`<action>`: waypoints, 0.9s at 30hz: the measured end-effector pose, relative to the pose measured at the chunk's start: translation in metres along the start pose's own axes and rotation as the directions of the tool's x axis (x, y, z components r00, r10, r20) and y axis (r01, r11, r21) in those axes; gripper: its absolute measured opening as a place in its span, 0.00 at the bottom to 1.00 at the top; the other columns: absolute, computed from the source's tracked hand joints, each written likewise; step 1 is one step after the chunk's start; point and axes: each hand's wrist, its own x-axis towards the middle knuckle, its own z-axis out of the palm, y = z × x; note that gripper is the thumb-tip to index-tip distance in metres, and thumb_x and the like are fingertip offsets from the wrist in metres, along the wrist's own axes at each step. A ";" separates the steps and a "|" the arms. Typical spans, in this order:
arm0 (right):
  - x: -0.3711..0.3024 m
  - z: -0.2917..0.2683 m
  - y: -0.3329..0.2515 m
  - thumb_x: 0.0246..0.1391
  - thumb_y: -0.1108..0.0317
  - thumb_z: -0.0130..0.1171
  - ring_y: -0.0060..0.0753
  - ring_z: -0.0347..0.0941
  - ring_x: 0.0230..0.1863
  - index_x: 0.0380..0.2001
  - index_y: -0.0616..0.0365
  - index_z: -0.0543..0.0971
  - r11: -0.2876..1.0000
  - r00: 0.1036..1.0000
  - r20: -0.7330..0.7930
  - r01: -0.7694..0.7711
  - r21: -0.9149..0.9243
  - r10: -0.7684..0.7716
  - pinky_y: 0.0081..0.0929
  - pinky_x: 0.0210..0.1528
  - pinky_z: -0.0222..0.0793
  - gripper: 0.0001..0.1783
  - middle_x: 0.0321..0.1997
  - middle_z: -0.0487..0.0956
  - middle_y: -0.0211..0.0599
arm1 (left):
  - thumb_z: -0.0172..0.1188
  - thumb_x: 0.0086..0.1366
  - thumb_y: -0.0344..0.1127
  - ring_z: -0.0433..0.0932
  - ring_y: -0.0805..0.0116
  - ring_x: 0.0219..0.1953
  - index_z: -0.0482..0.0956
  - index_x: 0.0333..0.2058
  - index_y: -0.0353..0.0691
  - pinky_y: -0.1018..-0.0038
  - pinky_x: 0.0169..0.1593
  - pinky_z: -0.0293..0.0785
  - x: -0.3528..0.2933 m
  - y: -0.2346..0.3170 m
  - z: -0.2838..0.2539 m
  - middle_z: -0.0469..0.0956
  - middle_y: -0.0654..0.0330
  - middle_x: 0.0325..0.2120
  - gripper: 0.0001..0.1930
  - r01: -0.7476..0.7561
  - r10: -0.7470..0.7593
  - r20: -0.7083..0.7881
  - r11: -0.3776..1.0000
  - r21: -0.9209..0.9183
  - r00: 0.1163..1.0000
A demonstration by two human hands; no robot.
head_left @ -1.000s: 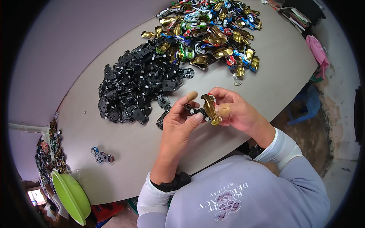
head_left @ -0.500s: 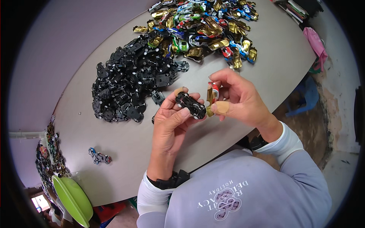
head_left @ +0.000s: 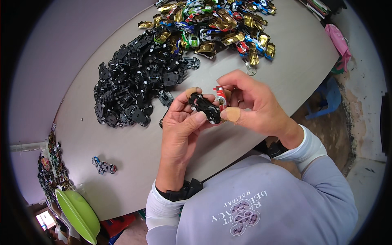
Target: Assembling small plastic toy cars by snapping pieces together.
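Note:
Between the thumb and fingers of my left hand (head_left: pixel 181 126) is a black toy car chassis (head_left: pixel 204 108) with small wheels. My right hand (head_left: pixel 255 106) pinches a red and white toy car body shell (head_left: pixel 221 96) close beside the chassis's right end; whether the two touch I cannot tell. Tan plasters cover a left fingertip and my right thumb. Beyond my left hand lies a loose dark chassis (head_left: pixel 165 98), next to a large heap of black chassis (head_left: pixel 134 81). Farther back is a heap of gold and coloured car shells (head_left: pixel 216 28).
Two small toy cars (head_left: pixel 103 165) lie together on the grey table (head_left: pixel 134 163) at left. A lime green basin (head_left: pixel 77 214) stands at its lower left edge, near another pile of small parts (head_left: pixel 53 171). A blue stool (head_left: pixel 328 100) and pink cloth (head_left: pixel 338 43) are at right.
My right hand has turned the shell, so its red and white outside shows now instead of its gold inside. The left hand still holds the chassis, nearly unmoved. The whole view has shifted slightly.

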 end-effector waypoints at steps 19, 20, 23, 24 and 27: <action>0.001 0.003 0.016 0.43 0.79 0.54 0.35 0.70 0.24 0.36 0.60 0.73 0.893 0.959 0.159 0.278 -0.353 -0.235 0.28 0.26 0.67 0.12 0.29 0.70 0.39 | 0.59 0.56 0.23 0.75 0.72 0.38 0.75 0.45 0.31 0.76 0.40 0.77 -0.005 -0.008 0.000 0.73 0.58 0.42 0.16 -0.092 0.086 0.031 0.950 0.298 0.996; 0.000 0.004 0.018 0.44 0.79 0.55 0.37 0.70 0.25 0.36 0.61 0.73 0.893 0.959 0.121 0.283 -0.350 -0.257 0.28 0.27 0.67 0.12 0.28 0.70 0.39 | 0.59 0.56 0.23 0.75 0.72 0.38 0.75 0.45 0.31 0.76 0.40 0.77 -0.005 -0.010 0.001 0.73 0.58 0.42 0.16 -0.092 0.085 0.035 0.951 0.297 0.996; -0.004 0.010 0.024 0.44 0.80 0.56 0.36 0.71 0.27 0.35 0.61 0.72 0.909 0.970 0.037 0.237 -0.343 -0.239 0.27 0.28 0.67 0.12 0.29 0.70 0.39 | 0.57 0.59 0.26 0.74 0.72 0.38 0.74 0.46 0.32 0.77 0.40 0.76 -0.006 -0.016 0.002 0.70 0.57 0.46 0.15 -0.094 0.091 0.026 0.929 0.358 0.996; -0.005 0.012 0.026 0.44 0.80 0.56 0.33 0.71 0.28 0.35 0.61 0.72 0.925 0.980 -0.005 0.187 -0.332 -0.200 0.26 0.29 0.68 0.12 0.30 0.70 0.39 | 0.57 0.59 0.27 0.74 0.73 0.38 0.74 0.47 0.31 0.77 0.41 0.75 -0.006 -0.017 0.002 0.70 0.57 0.46 0.16 -0.100 0.096 0.029 0.929 0.355 0.995; -0.011 0.008 0.020 0.47 0.79 0.56 0.26 0.71 0.29 0.34 0.62 0.72 0.990 0.999 -0.007 0.044 -0.132 -0.045 0.22 0.30 0.69 0.09 0.33 0.70 0.36 | 0.56 0.60 0.28 0.73 0.73 0.39 0.73 0.48 0.32 0.77 0.43 0.73 -0.008 -0.014 0.002 0.69 0.57 0.47 0.17 -0.076 0.069 0.032 0.933 0.352 0.997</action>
